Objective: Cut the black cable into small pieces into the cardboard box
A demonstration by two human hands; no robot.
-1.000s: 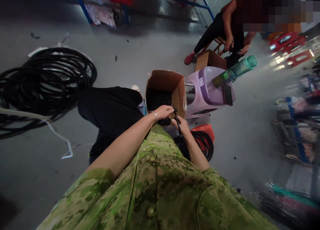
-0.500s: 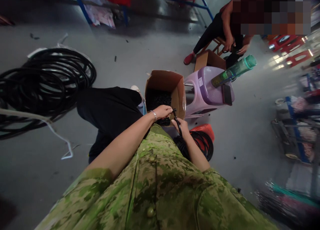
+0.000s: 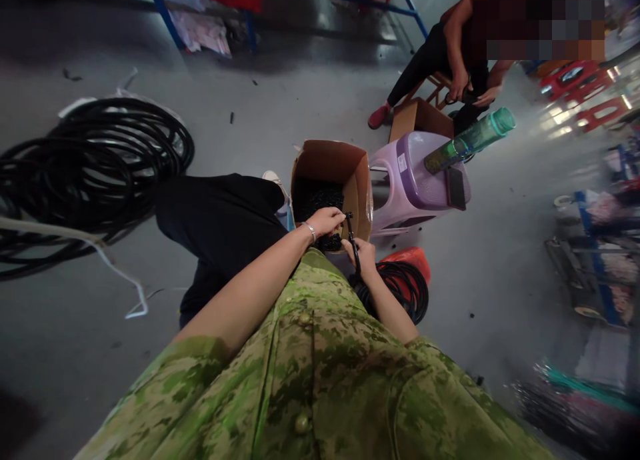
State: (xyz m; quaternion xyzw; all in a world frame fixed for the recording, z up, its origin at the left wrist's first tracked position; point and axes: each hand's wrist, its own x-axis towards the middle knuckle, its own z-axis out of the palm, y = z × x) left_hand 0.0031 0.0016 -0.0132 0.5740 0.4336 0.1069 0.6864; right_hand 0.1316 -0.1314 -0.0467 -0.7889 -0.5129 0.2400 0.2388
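Note:
My right hand (image 3: pixel 366 259) is closed round a black hose (image 3: pixel 353 241) that points up and away from me, with a small dark piece across its far end. My left hand (image 3: pixel 326 221) is closed in a pinch beside that end; what its fingers hold is too small to make out. Both hands are over the near side of an open cardboard box (image 3: pixel 357 200), where a heap of small black parts (image 3: pixel 320 197) lies. By my right forearm is a coil of black hose (image 3: pixel 416 297) on a red bag (image 3: pixel 417 260).
A purple stool (image 3: pixel 410 173) beside the box bears a green bottle (image 3: pixel 470 141) and a dark flat phone-like object (image 3: pixel 455 189). Large black hose coils (image 3: pixel 100 153) lie at left. A seated co-worker (image 3: pixel 455 60) is beyond the stool, near another box (image 3: pixel 423 119).
Both hands stay over the box with almost the same grip. The view has shifted very slightly, and the hose end appears a little higher.

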